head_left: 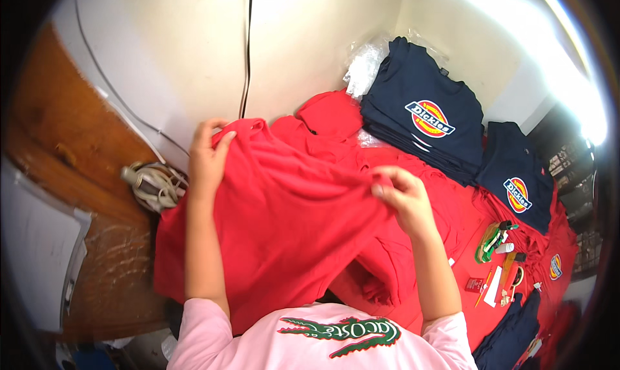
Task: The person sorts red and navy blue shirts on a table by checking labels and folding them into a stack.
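Observation:
A red shirt (284,215) is stretched between my two hands above a heap of other red garments. My left hand (210,150) pinches it near what looks like its collar, at the upper left. At the right, my right hand (403,199) grips another edge between thumb and fingers, pulling the cloth into folds. The shirt's lower part hangs down toward my body on the left. More red garments (445,208) lie under and beyond it.
Folded navy printed shirts (423,105) are stacked at the back, with another navy shirt (516,176) beside them. Clear plastic bags (366,66) lie behind. Small tools and a green-handled item (492,242) sit at right. A coiled cable (155,186) and papers (42,247) are at left.

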The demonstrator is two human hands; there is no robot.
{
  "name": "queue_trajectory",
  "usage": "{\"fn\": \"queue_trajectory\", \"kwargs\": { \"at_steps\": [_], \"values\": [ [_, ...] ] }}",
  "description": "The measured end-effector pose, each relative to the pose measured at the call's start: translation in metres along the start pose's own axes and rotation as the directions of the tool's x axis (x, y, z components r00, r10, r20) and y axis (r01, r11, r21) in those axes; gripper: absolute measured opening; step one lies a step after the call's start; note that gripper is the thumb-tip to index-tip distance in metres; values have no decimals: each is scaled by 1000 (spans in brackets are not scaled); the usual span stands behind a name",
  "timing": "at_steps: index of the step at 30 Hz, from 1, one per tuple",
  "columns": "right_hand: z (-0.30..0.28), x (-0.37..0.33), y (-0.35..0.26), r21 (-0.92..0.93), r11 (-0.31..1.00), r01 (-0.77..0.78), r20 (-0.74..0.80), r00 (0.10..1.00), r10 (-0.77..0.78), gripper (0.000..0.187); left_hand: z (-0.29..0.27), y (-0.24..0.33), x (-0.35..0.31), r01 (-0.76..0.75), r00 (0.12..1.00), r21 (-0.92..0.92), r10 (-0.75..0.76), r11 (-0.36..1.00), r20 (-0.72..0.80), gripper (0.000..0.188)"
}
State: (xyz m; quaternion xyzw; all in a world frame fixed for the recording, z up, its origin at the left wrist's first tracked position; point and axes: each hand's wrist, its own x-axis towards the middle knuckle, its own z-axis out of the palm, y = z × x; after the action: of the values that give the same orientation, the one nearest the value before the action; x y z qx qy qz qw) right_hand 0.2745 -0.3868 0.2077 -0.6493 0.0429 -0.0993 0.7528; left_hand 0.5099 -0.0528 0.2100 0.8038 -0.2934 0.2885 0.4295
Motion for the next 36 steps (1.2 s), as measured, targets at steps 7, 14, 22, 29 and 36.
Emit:
{"fn": "queue_trajectory", "kwargs": {
  "at_steps": [7,14,22,29,36],
  "values": [
    [-89,135,162,-87,996,-10,-481,876,-33,41,189,-107,-28,87,990,354,-120,931,74,53],
    [-135,-45,141,-316,948,-42,-664,724,-189,39,211,-85,-136,-210,788,344,-50,915,614,69],
    [-194,-274,161,-9,906,-423,-982,173,71,31,240,-139,-150,112,404,611,-598,783,692,76],
    [-107,-282,231,657,672,-341,-602,299,740,97,194,105,-201,-289,420,-308,409,906,810,109],
    [-125,-246,190,859,505,-86,-335,651,681,54,245,173,-258,-155,704,-237,276,959,655,114]
  ]
}}
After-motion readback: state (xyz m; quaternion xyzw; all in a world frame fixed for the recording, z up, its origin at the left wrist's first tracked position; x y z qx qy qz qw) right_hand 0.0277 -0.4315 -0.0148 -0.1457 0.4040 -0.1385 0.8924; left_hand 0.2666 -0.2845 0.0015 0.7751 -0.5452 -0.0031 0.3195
